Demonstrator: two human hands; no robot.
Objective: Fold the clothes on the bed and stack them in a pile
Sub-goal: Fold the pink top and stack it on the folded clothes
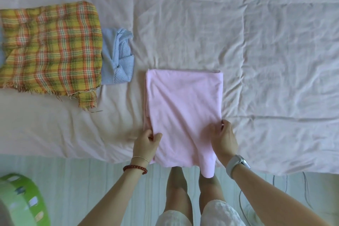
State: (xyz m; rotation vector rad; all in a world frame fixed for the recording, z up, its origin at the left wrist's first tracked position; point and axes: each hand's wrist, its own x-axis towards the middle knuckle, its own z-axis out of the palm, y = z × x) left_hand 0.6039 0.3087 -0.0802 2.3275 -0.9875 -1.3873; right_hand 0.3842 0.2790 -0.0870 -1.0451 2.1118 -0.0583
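Pink cloth lying mid-bed, near end hanging over bed edge. Left hand & right hand pinching near side edges, fingers curled on fabric. Prob. light, soft, floppy; best held at corners. Plaid cloth w/ blue garment left; open room right.
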